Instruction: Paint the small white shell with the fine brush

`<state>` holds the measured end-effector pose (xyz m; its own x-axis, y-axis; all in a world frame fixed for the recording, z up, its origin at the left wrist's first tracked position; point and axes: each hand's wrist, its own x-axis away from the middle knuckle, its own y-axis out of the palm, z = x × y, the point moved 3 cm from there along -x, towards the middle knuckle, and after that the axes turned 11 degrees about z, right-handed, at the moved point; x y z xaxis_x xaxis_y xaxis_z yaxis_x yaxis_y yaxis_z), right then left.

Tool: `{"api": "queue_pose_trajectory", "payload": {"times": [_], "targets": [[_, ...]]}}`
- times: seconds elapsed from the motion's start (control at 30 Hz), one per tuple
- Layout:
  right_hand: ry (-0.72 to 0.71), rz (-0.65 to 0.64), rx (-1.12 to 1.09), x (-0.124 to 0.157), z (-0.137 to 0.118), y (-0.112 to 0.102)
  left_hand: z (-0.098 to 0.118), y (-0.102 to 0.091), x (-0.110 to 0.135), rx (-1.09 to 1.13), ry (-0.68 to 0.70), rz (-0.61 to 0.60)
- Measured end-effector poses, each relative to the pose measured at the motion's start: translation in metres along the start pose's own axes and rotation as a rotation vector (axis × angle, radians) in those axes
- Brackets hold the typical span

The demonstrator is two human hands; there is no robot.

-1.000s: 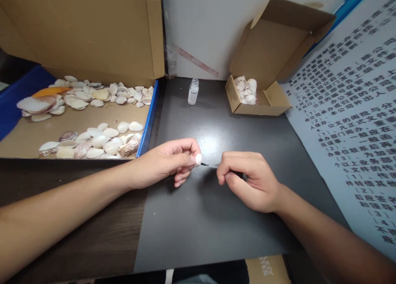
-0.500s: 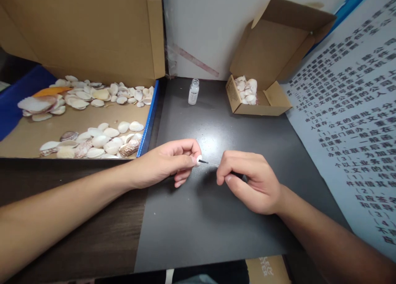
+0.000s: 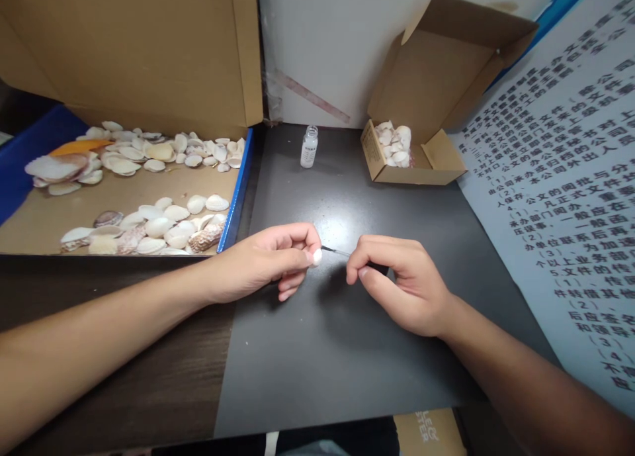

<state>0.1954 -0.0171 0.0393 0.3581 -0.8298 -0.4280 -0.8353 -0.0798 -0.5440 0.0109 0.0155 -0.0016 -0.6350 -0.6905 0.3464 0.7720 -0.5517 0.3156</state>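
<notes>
Holding a small white shell (image 3: 316,257) pinched between thumb and fingertips, the left hand (image 3: 262,262) rests low over the dark mat (image 3: 322,350), much where it was a second ago. The right hand (image 3: 397,287) has drifted a little up and toward the left hand since then, so the gap between the two is narrower. Its fingers are curled shut around the black handle of a thin brush (image 3: 337,251), with only the slim shaft and tip showing past the fingertips.

The brush lies almost level, its long axis running side to side across the mat, and its tip points left at the shell. That tip now meets the shell near its upper edge, whereas earlier it came in slightly lower. The shell sits at the very tips of the left fingers, just above the middle of the mat, and too little of it shows to tell which way it faces.

Farther back on the mat stands a small clear bottle (image 3: 309,147), upright and well apart from both hands. To its right a small cardboard box (image 3: 411,171) holds a few shells, lid standing open. A big tray (image 3: 239,198) with a blue rim at the left carries many more shells.
</notes>
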Motion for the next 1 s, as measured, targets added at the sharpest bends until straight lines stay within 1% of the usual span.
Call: {"api": "queue_pose_trajectory", "payload": {"times": [0.07,0.33,0.43,0.6,0.77,0.93,1.0], "targets": [[-0.004,0.002,-0.008,-0.0002,-0.0005,-0.0003,-0.0003,-0.0001,0.0002,0.002,0.001,0.003],[0.027,-0.074,-0.073,0.0016,-0.0036,0.0015,0.0000,0.0011,0.0000,0.008,0.006,-0.006],[0.036,-0.061,-0.051,0.0012,-0.0020,0.0021,0.0002,0.0007,-0.0003,0.005,0.008,-0.009],[0.041,-0.002,-0.018,0.0010,-0.0001,0.0004,0.0005,0.0001,-0.0002,0.001,0.013,-0.010],[0.005,-0.051,-0.066,0.0017,-0.0027,0.0008,0.0008,0.0002,0.0001,0.009,0.014,-0.008],[0.027,-0.007,-0.030,0.0013,-0.0014,0.0002,0.0004,0.0002,-0.0003,0.015,0.010,-0.001],[0.015,-0.014,-0.041,0.0014,-0.0018,0.0007,0.0001,0.0000,-0.0002,0.014,0.011,-0.003]]}}
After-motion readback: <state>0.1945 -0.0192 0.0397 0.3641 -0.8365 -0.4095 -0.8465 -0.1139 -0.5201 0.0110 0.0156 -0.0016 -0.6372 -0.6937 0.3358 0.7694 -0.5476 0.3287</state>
